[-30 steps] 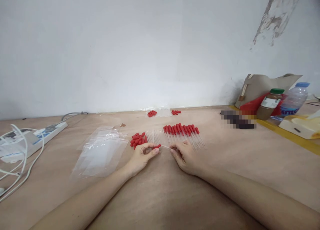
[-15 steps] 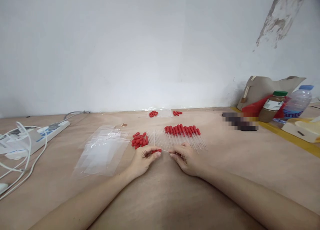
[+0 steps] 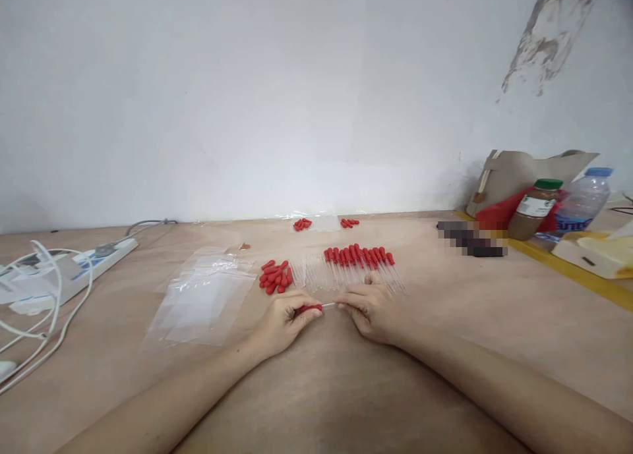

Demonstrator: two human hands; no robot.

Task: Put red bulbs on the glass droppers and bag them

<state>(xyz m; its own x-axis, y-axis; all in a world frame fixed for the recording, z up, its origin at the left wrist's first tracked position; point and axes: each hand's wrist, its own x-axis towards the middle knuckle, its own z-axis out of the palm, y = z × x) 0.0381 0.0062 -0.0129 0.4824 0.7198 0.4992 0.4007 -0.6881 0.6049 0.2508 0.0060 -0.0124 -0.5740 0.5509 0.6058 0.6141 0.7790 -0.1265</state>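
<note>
Between finger and thumb, my left hand pinches a red rubber bulb. My right hand grips a thin glass dropper tube, whose end meets the bulb's mouth; how deep it sits inside I cannot tell. Just beyond my left hand lies a pile of loose red bulbs. A row of bare glass tubes lies beside it. Further right, several droppers with red bulbs fitted lie side by side, beyond my right hand.
Clear plastic bags lie left of the bulbs. A power strip with white cables is at far left. Small bulb heaps rest by the wall. On the right stand a green-capped jar, a water bottle and a bag.
Both hands have come slightly nearer to me, with the bulb and tube still held end to end. The red bulb now shows a little more beyond my left fingertips.
</note>
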